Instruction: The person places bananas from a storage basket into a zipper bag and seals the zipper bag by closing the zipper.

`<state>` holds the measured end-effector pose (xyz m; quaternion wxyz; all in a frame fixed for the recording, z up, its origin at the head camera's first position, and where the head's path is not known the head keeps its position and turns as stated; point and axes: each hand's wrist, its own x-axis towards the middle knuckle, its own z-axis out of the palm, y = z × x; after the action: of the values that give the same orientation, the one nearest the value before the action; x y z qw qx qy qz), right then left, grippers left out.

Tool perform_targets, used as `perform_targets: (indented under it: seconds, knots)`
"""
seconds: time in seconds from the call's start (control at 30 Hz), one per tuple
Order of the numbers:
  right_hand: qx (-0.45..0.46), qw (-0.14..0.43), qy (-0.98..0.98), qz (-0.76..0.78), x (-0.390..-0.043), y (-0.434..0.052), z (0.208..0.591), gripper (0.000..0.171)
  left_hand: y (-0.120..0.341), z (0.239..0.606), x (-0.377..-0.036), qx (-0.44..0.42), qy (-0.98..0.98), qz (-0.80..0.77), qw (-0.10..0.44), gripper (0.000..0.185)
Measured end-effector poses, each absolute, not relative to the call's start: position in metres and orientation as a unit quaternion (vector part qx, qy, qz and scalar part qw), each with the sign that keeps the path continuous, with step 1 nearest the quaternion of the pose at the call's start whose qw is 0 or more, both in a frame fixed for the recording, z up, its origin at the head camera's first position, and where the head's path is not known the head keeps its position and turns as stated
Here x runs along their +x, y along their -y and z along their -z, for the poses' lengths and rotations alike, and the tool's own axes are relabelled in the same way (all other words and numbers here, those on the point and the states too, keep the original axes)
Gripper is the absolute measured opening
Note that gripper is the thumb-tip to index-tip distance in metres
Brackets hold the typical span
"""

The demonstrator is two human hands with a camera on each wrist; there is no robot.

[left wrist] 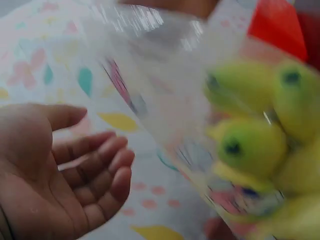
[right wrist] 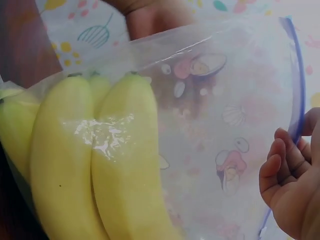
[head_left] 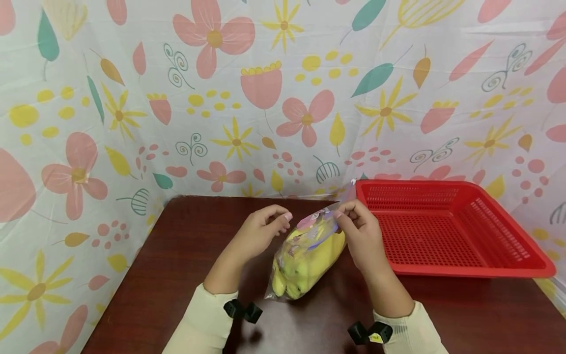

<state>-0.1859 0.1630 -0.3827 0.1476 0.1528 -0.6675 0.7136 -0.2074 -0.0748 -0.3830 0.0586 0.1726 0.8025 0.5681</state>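
Note:
A clear zip bag [head_left: 316,219] with pink prints and a purple seal strip [right wrist: 297,75] is tilted above the brown table. Several yellow bananas [head_left: 311,268] with greenish tips lie inside it, bunched at the lower end. My right hand [head_left: 364,236] pinches the bag's sealing edge between thumb and fingers, also seen in the right wrist view. Just left of the bag is my left hand [head_left: 258,233], its fingers loosely bent. In the left wrist view that hand [left wrist: 65,175] holds nothing and stands apart from the bag.
A red plastic basket [head_left: 477,272] with perforated sides stands at the right of the brown table [head_left: 185,255]. Flower-printed cloth [head_left: 283,123] hangs behind the table and along its left side. A small black camera is strapped to each wrist.

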Motion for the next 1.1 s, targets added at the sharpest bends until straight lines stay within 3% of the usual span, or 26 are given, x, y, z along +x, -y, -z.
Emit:
perform_targets:
  seconds: [0.23,0.43,0.8,1.1]
  knots:
    - [0.177,0.165,0.635,-0.733,-0.192,-0.163,0.385,0.015,0.072,0.421,-0.232,0.073,-0.794,-0.592,0.122,0.035]
    - [0.195,0.168,0.624,-0.738,-0.196,-0.161,0.382,0.017,0.064,0.436,-0.236,0.062,-0.795,-0.586,0.141,0.039]
    - [0.238,0.175,0.611,-0.734,-0.198,-0.157,0.365,0.020,0.050,0.456,-0.238,0.057,-0.756,-0.626,0.182,0.064]
    - [0.265,0.185,0.600,-0.732,-0.193,-0.156,0.349,0.020,0.044,0.467,-0.240,0.019,-0.725,-0.659,0.200,0.068]
